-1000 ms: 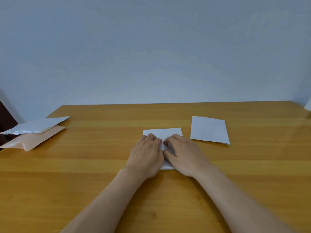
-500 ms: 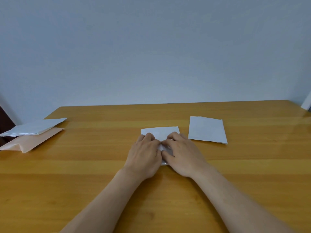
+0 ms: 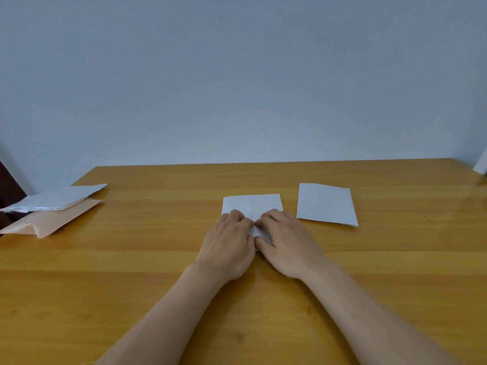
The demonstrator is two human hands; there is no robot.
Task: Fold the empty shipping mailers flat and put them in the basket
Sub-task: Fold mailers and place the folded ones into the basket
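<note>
Your two hands meet at the centre of the frame, both laid on the folded white mailer (image 3: pixel 252 205) that lies flat on the wooden table (image 3: pixel 158 259). Your left hand (image 3: pixel 228 243) covers its lower left part and your right hand (image 3: pixel 286 246) its lower right part, with the thumbs side by side and almost touching. The fingers of both hands are bent at the knuckles and their tips come down on the paper. Whether they only press it or pinch a fold between them you cannot tell from this view, because the hands hide that part of the mailer. Only its upper edge and a narrow strip between the thumbs show.

Just right of your right hand, apart from it, a second white mailer (image 3: pixel 326 204) lies flat. At the left edge of the frame a crumpled white mailer (image 3: pixel 56 198) rests on top of a peach mailer (image 3: pixel 52 221), both well apart from your hands. A pale wall (image 3: pixel 237 75) fills the upper half of the frame, and a small white object (image 3: pixel 481 163) shows at the right edge, too cropped to identify.
</note>
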